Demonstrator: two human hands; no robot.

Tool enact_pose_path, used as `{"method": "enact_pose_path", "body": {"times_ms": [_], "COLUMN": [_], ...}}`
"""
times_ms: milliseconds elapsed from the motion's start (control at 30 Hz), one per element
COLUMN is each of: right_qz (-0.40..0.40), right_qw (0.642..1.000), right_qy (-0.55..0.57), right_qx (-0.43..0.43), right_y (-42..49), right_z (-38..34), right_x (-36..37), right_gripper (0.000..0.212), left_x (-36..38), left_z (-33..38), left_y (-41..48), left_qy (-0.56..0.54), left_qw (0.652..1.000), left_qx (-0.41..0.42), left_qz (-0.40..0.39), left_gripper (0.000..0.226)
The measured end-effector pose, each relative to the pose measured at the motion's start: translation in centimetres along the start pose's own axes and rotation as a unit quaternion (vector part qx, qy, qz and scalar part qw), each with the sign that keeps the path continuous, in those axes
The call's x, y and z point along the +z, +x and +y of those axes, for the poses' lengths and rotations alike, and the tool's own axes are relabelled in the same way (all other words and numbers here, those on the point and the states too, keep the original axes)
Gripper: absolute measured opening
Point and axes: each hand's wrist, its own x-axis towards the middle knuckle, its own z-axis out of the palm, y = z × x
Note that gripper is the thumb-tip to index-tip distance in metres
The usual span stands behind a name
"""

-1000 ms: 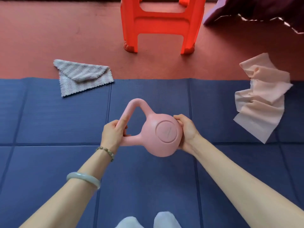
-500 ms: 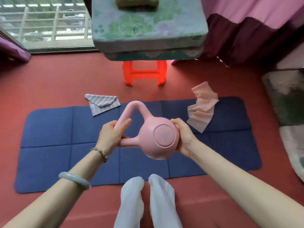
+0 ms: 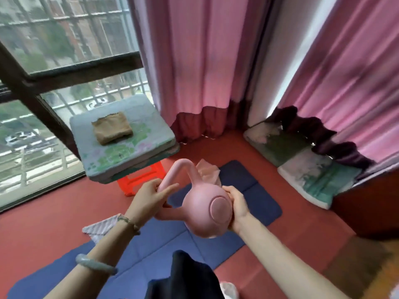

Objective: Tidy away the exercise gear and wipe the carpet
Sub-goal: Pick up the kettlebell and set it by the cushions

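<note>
Over blue mat (image 3: pixel 248 184), L hand (image 3: pixel 149 199) & R hand (image 3: pixel 237 203) grip kettlebell (image 3: pixel 200 203).

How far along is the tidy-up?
Nothing looks put away yet. In hand: the pink kettlebell is held off the floor, left hand gripping its handle, right hand cupping its body. Left: the pale pink stretch band and blue foam mat lie out, and the grey striped cloth lies on the red carpet.
</note>
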Motion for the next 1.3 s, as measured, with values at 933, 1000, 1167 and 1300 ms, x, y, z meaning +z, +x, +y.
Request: {"method": "enact_pose_path", "body": {"times_ms": [933,1000,1167,1300], "right_qz": [0.088,0.094,0.092,0.094], "right_qw": [0.991,0.989,0.988,0.989], "right_qy": [0.007,-0.003,-0.014,-0.001], "right_qx": [-0.103,-0.117,-0.124,-0.118], "right_y": [-5.8,-4.6,0.4,5.3], "right_z": [-21.7,-23.6,-29.6,-34.8], "right_x": [-41.3,-42.5,-45.4,-47.9], "right_gripper": [0.075,0.064,0.050,0.065], "left_x": [43.5,45.5,50.4,53.9], "left_z": [20.8,22.0,24.5,27.6], "left_y": [4.2,5.9,12.1,17.9], "left_qy": [-0.077,-0.073,-0.116,-0.113], "left_qw": [0.989,0.988,0.985,0.985], "left_qx": [-0.032,-0.027,-0.031,-0.035], "left_qz": [-0.125,-0.130,-0.127,-0.126], "left_gripper": [0.057,0.056,0.054,0.051]}}
